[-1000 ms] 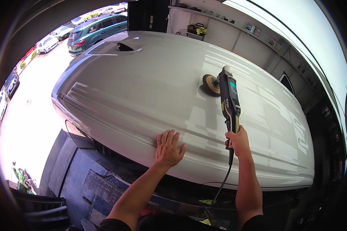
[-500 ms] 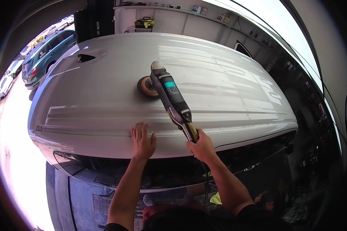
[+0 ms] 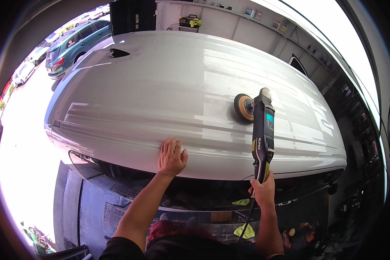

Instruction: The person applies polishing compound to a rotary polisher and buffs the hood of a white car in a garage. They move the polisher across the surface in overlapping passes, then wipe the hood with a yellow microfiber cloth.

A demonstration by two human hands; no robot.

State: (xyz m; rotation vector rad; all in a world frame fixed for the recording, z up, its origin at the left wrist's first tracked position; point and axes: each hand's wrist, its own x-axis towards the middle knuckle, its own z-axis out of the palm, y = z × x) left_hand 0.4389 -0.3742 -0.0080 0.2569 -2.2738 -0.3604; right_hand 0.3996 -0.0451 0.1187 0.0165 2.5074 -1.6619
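Observation:
My right hand (image 3: 264,189) is wrapped round the rear handle of a long black car polisher (image 3: 263,134). The polisher reaches away from me over the white roof (image 3: 160,82) of a car. Its round pad (image 3: 243,107), orange and black, stands tilted at the far end; whether its rim touches the paint I cannot tell. A dark cord (image 3: 248,216) hangs down from the handle. Further left, my left hand (image 3: 172,158) rests on the near edge of the roof with nothing in it, fingers stretched out and thumb apart.
A black fin antenna (image 3: 118,53) rises from the roof's left end. Dark side windows (image 3: 212,188) run below the near edge. Yellow-green cloths (image 3: 244,231) lie low near my right forearm. Behind the car are a wall shelf (image 3: 229,9) and a teal car (image 3: 78,43) outside.
The polisher has swung to the right along the roof with my right hand, and stands more upright in the picture. My left hand stays on the roof edge. The view has shifted somewhat.

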